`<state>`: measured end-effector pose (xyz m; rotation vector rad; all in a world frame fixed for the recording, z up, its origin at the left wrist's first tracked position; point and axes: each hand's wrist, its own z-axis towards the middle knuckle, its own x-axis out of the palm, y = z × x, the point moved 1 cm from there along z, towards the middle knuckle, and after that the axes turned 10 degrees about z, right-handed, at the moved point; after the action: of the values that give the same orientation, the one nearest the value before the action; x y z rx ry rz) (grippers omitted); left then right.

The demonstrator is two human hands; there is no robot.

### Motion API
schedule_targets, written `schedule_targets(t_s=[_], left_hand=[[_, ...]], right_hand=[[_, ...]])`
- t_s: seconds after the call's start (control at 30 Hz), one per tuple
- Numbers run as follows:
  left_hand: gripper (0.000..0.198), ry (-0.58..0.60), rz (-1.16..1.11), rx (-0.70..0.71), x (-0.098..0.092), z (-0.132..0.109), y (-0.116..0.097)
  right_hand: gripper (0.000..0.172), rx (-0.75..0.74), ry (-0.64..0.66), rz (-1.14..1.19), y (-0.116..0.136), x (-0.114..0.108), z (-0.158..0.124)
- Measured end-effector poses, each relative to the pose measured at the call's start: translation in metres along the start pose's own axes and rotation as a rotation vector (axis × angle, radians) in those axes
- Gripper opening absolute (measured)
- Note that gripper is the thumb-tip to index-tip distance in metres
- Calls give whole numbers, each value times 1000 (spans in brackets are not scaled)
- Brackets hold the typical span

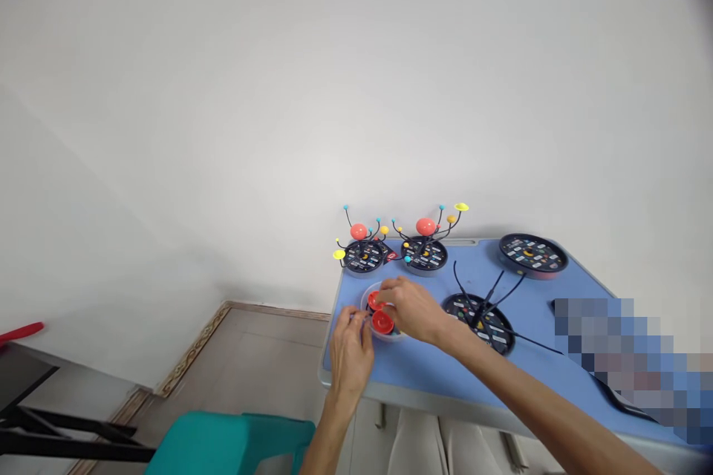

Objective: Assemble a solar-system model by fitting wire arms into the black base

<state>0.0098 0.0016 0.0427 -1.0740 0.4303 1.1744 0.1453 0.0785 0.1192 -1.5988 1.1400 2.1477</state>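
My left hand (352,347) hovers at the near left of a blue table (423,371), fingers curled by a small clear dish (368,295). My right hand (411,306) reaches over that dish, fingers bent around red half-shells (382,322) lying in it. What each hand grips is too small to make out. Just right of my right wrist lies a black round base (483,318) with thin black rods sticking out.
Two assembled planet models with orange balls (365,246) (425,243) stand at the table's back edge. Another black disc (532,254) lies at the back right. A teal chair (234,442) stands below the table's left corner. A white wall rises behind.
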Motion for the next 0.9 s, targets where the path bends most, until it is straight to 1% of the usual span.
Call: schedule_targets(t_s=[0.07,0.1,0.17,0.3,0.4,0.43,0.5,0.6,0.67,0.8,0.9], left_hand=[[26,42,51,56,6,-7,8],[26,52,68,73,9,-10,10],[26,58,77,91,13,-14,12],[24,56,31,102,13,-15,15],[23,55,-15,93,13,-13,18],[23,57,-32,88,14,-13,19],[22,62,-62,82,16,-13,20],[21,61,-82,78,17,-13,21],[21,60,-81,75,18,-13,21],[22,60,-93,72,19,-13,22],[23,66,-119,68,20,-14,23]], right_hand=[[23,-65,125,-77,1,18,17],[22,-71,166,-102,-2,24,21],[22,-32,193,-132,-13,27,24],[27,95,178,-212,-33,17,20],[31,141,130,-246,-31,15,21],[31,135,117,-248,-28,18,23],[28,68,112,-232,-20,27,28],[22,-41,158,-225,-14,41,36],[22,-28,174,-252,-16,45,39],[25,68,145,-301,-22,40,41],[22,55,155,-297,-16,41,43]])
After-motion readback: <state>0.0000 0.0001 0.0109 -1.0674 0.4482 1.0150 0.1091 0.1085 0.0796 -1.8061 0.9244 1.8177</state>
